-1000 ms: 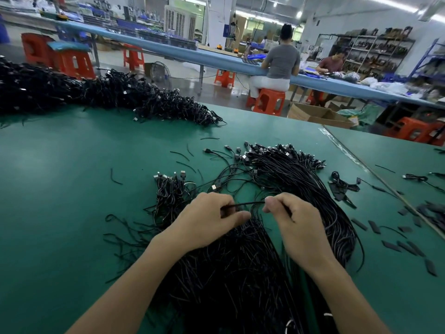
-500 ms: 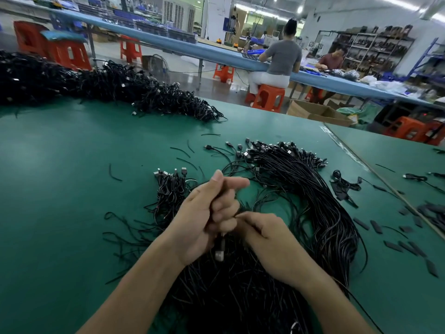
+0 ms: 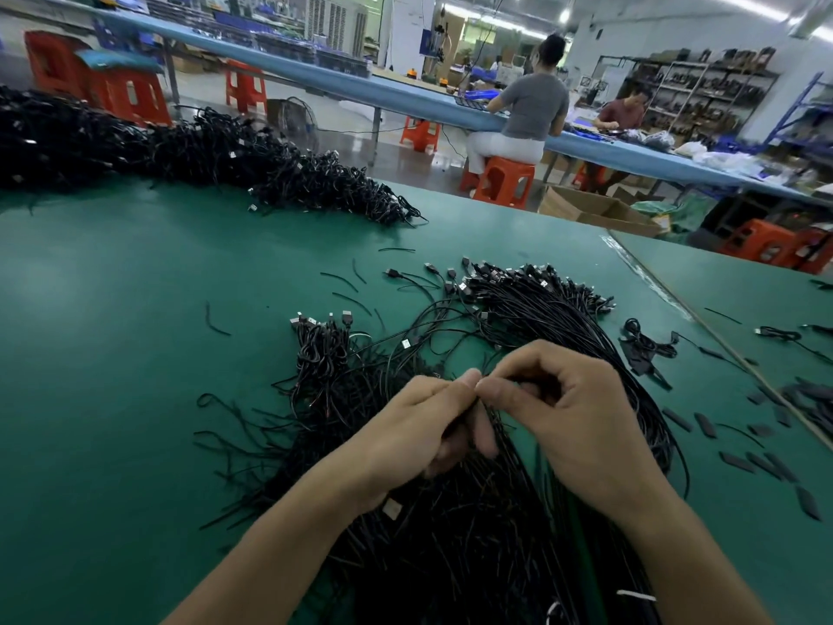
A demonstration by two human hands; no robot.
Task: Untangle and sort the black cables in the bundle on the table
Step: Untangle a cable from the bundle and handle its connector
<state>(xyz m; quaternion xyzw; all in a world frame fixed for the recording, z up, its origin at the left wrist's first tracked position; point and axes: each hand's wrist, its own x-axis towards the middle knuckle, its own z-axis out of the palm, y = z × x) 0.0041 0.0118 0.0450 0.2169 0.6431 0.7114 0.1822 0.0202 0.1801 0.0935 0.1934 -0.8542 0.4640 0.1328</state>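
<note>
Pinching was recorded at both hands: the left hand (image 3: 419,437) and the right hand (image 3: 581,421) met fingertip to fingertip, each with thumb and forefinger closed tight on one thin black cable (image 3: 497,425) and the other fingers curled under (how much of the strand lay inside either palm could not be made out). From the pinch the strand ran down into the bundle (image 3: 450,534), a dense black mass lying on the green table (image 3: 112,376) directly beneath both wrists and forearms. A silver plug (image 3: 391,508) showed on the mass just under the left wrist. Beyond the hands the bundle fanned away to the right and ended in a crowded row of connectors (image 3: 532,281). A smaller bunch (image 3: 320,349), plugs at its far end, lay just left of the hands and touched the main mass. Short loose offcuts (image 3: 347,281) were scattered past it. Flat black pieces (image 3: 703,426) lay to the right, well apart from the hands, with a small coiled lead (image 3: 644,347) near the fan's right edge. A long heaped pile (image 3: 203,155) ran along the table's far left side. Behind it, a person in a grey top (image 3: 534,106) sat on an orange stool (image 3: 507,180) at a blue bench (image 3: 315,78), back turned.
</note>
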